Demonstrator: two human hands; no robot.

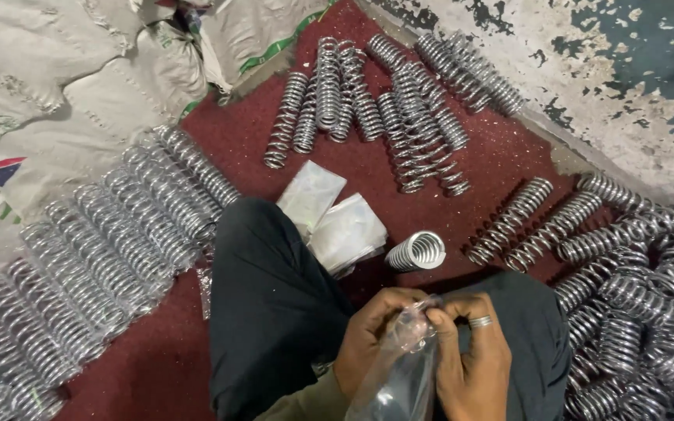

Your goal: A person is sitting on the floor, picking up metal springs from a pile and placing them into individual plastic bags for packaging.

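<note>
Low in the head view, my left hand and my right hand meet over my lap, both pinching the mouth of a clear plastic bag that hangs down between them. A ring sits on a finger of my right hand. A single shiny metal coil spring lies on the red mat just beyond my knees. Next to it rests a small stack of flat clear bags. My legs in dark trousers are folded on the mat.
A row of bagged springs lines the left. Loose springs lie in a pile at the back and a heap on the right. White woven sacks sit far left; a peeling wall stands at the back right.
</note>
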